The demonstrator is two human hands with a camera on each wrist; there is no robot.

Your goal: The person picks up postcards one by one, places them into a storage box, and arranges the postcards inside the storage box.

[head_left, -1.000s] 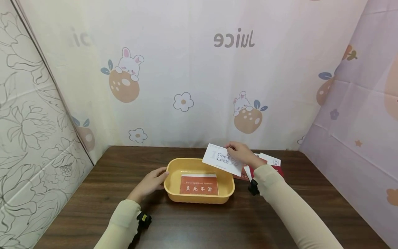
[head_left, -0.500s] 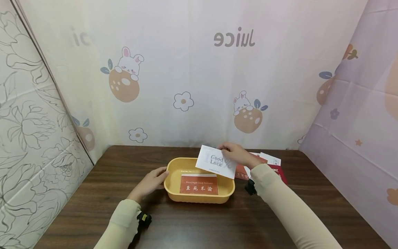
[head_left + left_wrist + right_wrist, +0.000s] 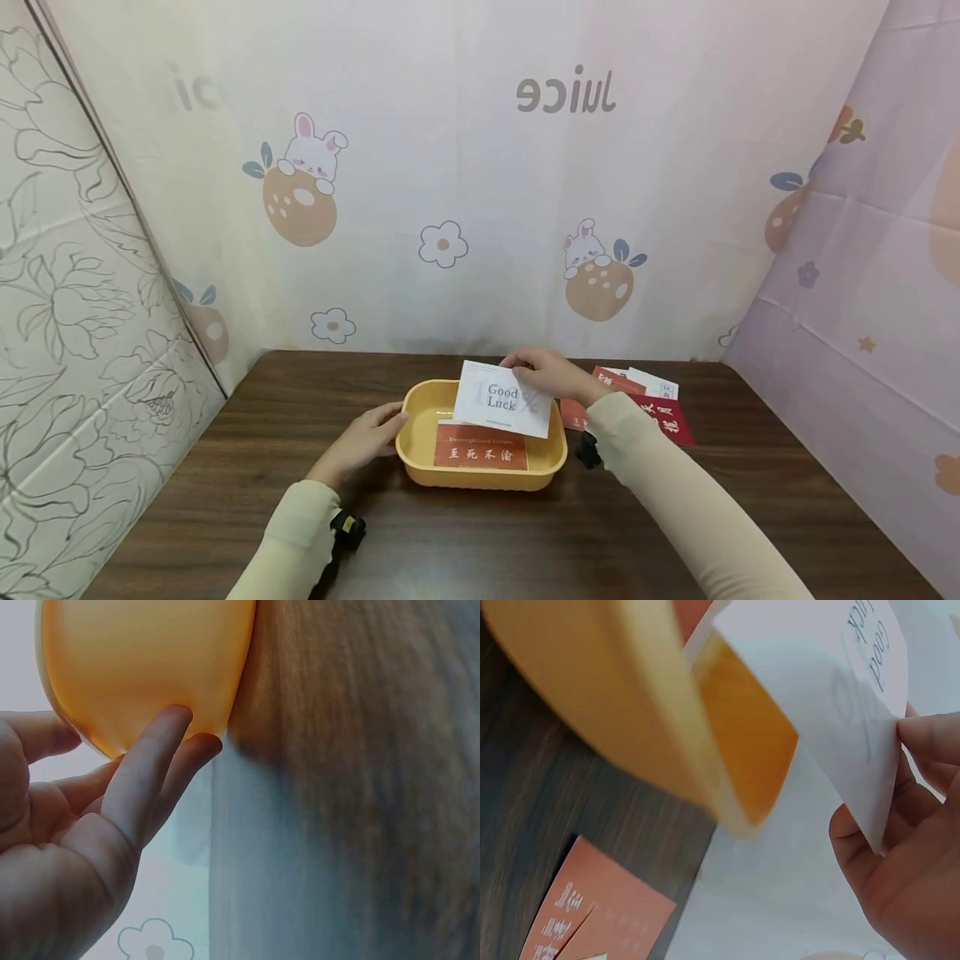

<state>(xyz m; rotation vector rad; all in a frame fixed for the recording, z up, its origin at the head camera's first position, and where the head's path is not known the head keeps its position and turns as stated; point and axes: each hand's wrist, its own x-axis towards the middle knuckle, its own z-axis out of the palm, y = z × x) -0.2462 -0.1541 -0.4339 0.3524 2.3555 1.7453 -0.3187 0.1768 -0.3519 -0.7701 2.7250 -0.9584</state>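
A white card (image 3: 495,408) printed "Good Luck" is tilted above the back right part of a yellow plastic tub (image 3: 480,479). My right hand (image 3: 551,375) pinches its upper right edge; the right wrist view has the thumb on the printed face and other fingers (image 3: 847,836) behind. At the tub's left end, my left hand (image 3: 362,442) holds the wall, thumb at the rim and fingers (image 3: 150,761) along the outside. Inside the tub lies an orange-red card (image 3: 480,454) with white lettering, its upper edge partly covered by the white card.
Right of the tub, a loose group of cards lies on the dark wooden table (image 3: 450,550): a dark red card (image 3: 666,417), an orange-red card (image 3: 573,415) and white ones (image 3: 654,383). My right forearm hides part of them. A patterned curtain (image 3: 450,167) stands behind the table.
My right hand has carried the white card left and slightly down, farther over the tub. More of the cards at the right now show. The left hand and tub have stayed put.
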